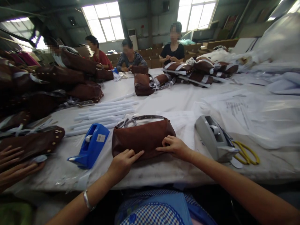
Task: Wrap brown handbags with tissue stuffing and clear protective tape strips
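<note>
Brown bag under two hands, front of worktop

Brown bag (142, 137): lying on the white worktop (164, 104), nearest edge, strap looping behind. Left hand (122, 162) is pressing its lower front; right hand (174, 147) is touching lower right. On each, one digit is stretching out, apart from the bent fingers. Blue tape dispenser (91, 147) is standing to the left; grey tape dispenser (214, 137) is standing right, beside yellow-handled scissors (247, 153). Four people are sitting or standing beyond.

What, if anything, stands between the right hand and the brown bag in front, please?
Nothing visible: the right hand touches the brown bag, and the gray tape dispenser stands off to its right.
</note>
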Demonstrator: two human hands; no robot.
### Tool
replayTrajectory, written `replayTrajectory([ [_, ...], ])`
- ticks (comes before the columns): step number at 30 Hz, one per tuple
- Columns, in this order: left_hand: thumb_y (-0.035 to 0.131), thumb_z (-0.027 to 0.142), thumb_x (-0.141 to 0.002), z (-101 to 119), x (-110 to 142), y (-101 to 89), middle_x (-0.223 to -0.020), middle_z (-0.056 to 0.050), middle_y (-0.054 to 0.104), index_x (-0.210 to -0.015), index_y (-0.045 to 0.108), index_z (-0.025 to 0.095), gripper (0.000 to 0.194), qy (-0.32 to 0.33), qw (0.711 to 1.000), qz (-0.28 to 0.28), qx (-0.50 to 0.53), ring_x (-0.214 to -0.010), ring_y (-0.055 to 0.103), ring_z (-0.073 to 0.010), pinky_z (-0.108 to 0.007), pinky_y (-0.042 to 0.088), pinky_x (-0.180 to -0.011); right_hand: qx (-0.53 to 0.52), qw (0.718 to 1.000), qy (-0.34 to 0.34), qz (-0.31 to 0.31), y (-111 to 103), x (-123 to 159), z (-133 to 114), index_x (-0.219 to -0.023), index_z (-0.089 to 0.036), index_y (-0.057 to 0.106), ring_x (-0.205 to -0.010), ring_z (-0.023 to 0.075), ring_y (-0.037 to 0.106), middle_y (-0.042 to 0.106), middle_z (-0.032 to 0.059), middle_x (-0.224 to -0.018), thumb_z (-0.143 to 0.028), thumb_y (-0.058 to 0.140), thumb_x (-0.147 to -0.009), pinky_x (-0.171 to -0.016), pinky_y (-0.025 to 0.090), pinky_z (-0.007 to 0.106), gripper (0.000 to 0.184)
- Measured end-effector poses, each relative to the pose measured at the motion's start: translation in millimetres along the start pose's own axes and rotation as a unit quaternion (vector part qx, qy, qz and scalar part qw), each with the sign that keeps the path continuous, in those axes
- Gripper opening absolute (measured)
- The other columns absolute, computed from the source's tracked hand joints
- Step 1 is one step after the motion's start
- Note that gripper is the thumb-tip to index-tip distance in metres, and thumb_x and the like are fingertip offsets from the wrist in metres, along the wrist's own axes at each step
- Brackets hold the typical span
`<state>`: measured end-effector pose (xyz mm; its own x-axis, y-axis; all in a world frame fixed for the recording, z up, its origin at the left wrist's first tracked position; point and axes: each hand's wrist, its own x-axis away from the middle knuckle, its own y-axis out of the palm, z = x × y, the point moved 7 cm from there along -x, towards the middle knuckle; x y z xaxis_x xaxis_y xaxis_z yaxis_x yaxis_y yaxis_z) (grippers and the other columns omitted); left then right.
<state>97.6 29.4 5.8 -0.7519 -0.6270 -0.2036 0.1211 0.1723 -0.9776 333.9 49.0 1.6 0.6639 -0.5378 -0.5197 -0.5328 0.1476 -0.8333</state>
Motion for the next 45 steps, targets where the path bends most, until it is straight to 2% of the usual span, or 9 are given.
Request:
replayTrajectory([
  [6,0.049,0.038,-0.1,15,-52,-42.5,-0.11,-0.005,0.07,-0.128,0.061,0.023,0.035,0.122,0.992,-0.024,0.036,-0.099,0.065,-0.0187,-0.033,0.052,-0.087,0.008,1.0,-0.002,-0.017,-1,-3,0,-0.127,-0.042,0.065,-0.078,0.0146,0.047,0.059,0.0008,-0.09,-0.016,0.05,-0.098,-0.073,0.044,0.027,0.042],
  [11,0.041,0.028,-0.102,26,-71,-12.2,-0.153,-0.001,0.047,-0.15,0.037,0.027,0.048,0.238,0.971,-0.001,0.019,-0.147,0.03,-0.0205,-0.053,0.005,-0.124,-0.011,1.0,0.0,-0.004,-3,1,1,-0.12,-0.035,0.07,-0.077,0.0145,0.049,0.062,0.0021,-0.089,-0.02,0.051,-0.098,-0.072,0.045,0.027,0.033],
  [15,0.042,0.026,-0.1,19,-67,7.7,-0.159,0.001,0.036,-0.153,0.029,0.028,0.055,0.234,0.972,-0.019,0.018,-0.151,0.02,-0.0195,-0.051,-0.003,-0.124,-0.112,0.992,0.04,-0.047,-28,-12,-11,-0.117,-0.026,0.072,-0.085,0.0164,0.059,0.067,0.0053,-0.095,-0.03,0.061,-0.094,-0.079,0.051,0.031,0.026],
  [20,0.043,0.023,-0.099,16,-66,8.3,-0.158,-0.001,0.037,-0.152,0.031,0.03,0.055,0.224,0.974,-0.019,0.03,-0.152,0.019,-0.0202,-0.054,0.0,-0.124,-0.022,0.963,0.216,0.159,-76,-42,-13,-0.136,-0.024,0.059,-0.117,0.0246,0.06,0.066,0.0087,-0.124,-0.031,0.041,-0.103,-0.105,0.045,0.045,0.039],
  [27,0.043,0.031,-0.101,19,-67,15.4,-0.155,-0.001,0.043,-0.152,0.032,0.027,0.053,0.217,0.975,-0.004,0.045,-0.151,0.02,-0.0213,-0.056,0.0,-0.124,0.159,0.945,0.28,0.055,23,-19,22,-0.155,-0.022,0.03,-0.15,0.0356,0.016,0.017,0.0131,-0.165,-0.046,0.052,-0.096,-0.119,0.018,0.061,0.067],
  [33,0.043,0.015,-0.099,29,-52,-0.1,-0.149,-0.004,0.051,-0.142,0.049,0.025,0.044,0.25,0.966,0.059,-0.01,-0.147,0.033,-0.0192,-0.053,0.013,-0.124,0.173,0.942,0.284,0.041,31,-8,29,-0.155,-0.023,0.03,-0.151,0.033,0.015,0.018,0.0123,-0.165,-0.044,0.054,-0.096,-0.118,0.022,0.057,0.067],
  [37,0.052,0.023,-0.096,-8,-31,-9.0,-0.16,-0.009,0.033,-0.15,0.037,0.027,0.056,0.025,0.991,0.118,-0.051,-0.15,0.024,-0.0283,-0.061,0.012,-0.122,0.172,0.942,0.284,0.048,29,-13,26,-0.156,-0.024,0.028,-0.151,0.033,0.017,0.02,0.0123,-0.164,-0.046,0.055,-0.095,-0.118,0.025,0.057,0.07],
  [40,0.059,0.032,-0.093,-43,-4,1.3,-0.165,-0.014,0.013,-0.155,0.028,0.029,0.069,-0.168,0.97,0.17,-0.04,-0.151,0.016,-0.0386,-0.068,0.019,-0.116,0.175,0.94,0.287,0.059,35,-13,26,-0.156,-0.025,0.028,-0.151,0.0339,0.017,0.018,0.0117,-0.165,-0.046,0.055,-0.095,-0.118,0.023,0.058,0.069],
  [45,0.061,0.038,-0.092,-51,12,24.6,-0.165,-0.016,0.013,-0.157,0.021,0.03,0.077,-0.224,0.952,0.208,-0.017,-0.151,0.015,-0.0386,-0.068,0.023,-0.114,0.181,0.943,0.273,0.065,40,-14,27,-0.156,-0.025,0.026,-0.15,0.0344,0.02,0.02,0.0124,-0.164,-0.044,0.055,-0.095,-0.116,0.027,0.058,0.07],
])
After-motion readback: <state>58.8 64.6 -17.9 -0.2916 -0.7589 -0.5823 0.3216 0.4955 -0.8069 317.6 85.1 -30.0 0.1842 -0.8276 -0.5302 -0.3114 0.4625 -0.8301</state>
